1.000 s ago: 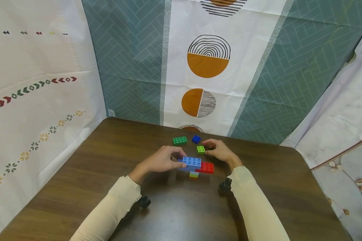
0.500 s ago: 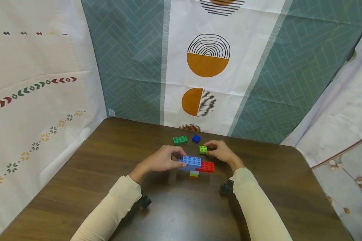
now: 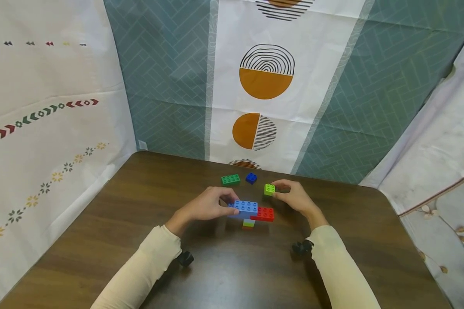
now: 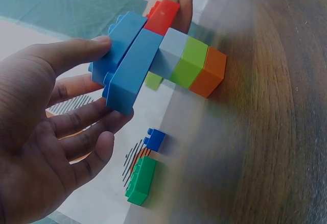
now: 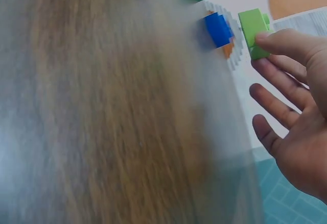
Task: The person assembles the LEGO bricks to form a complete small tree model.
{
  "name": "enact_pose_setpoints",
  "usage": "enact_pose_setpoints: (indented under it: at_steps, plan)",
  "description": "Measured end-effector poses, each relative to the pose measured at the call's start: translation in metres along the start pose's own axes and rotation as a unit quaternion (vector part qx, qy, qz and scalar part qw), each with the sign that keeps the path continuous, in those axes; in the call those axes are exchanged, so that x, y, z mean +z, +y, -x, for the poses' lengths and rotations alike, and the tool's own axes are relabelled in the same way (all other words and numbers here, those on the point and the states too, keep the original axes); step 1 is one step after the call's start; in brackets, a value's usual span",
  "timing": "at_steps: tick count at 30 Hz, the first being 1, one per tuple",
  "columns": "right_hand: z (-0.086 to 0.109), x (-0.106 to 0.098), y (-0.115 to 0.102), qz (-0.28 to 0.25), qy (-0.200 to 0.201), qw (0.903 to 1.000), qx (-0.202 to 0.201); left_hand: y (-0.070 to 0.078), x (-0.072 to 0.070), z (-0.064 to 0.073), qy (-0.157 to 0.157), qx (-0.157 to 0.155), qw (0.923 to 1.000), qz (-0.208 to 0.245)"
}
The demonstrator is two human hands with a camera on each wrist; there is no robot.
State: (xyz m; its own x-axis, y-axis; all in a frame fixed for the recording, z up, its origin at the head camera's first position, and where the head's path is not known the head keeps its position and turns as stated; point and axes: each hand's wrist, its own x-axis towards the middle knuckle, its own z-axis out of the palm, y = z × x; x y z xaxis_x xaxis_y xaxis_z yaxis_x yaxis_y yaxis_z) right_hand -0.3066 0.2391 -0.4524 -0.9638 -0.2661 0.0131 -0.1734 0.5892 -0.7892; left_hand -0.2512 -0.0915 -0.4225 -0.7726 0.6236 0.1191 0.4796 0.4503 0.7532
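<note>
My left hand [image 3: 209,204] pinches the upper light-blue brick [image 4: 126,32] of a stacked toy-brick build, thumb on one side and fingers on the other. Below it, a second light-blue brick [image 4: 134,71] and a red brick [image 3: 265,214] jut out sideways. Their narrow column runs through a pale block [image 4: 169,53] and a lime block [image 4: 189,61] to an orange block [image 4: 209,72] at the foot. Behind the build and to its right, my right hand [image 3: 293,196] holds a loose lime brick [image 3: 269,189] between thumb and fingers, its studs upward.
Farther back on the brown wooden table [image 3: 162,180] lie a green brick [image 3: 230,180] and a small dark-blue brick [image 3: 251,178]. A patterned cloth [image 3: 170,86] hangs behind the table's far edge, with more cloth at both sides.
The right hand has drawn the lime brick rightward, away from the dark-blue brick, and slightly up in the head view. The left hand and the build have stayed put.
</note>
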Motion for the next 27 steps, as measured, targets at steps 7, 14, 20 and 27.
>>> enact_pose_setpoints:
  at_steps: [7, 14, 20, 27]
  plan:
    - [0.02, -0.008, -0.008, 0.016, 0.025, 0.9995, -0.014, 0.0, 0.0, -0.001, -0.005, 0.0, 1.0, 0.001]
    - [0.04, -0.009, -0.029, 0.025, 0.025, 0.9985, -0.042, -0.002, -0.001, -0.001, -0.003, -0.002, 1.0, -0.003]
    - [0.056, -0.006, -0.044, 0.033, 0.028, 0.9976, -0.054, -0.002, 0.0, 0.0, -0.003, -0.009, 1.0, -0.003]
    - [0.073, 0.002, -0.051, 0.044, 0.017, 0.9964, -0.071, -0.001, 0.0, 0.0, -0.003, -0.007, 1.0, -0.001]
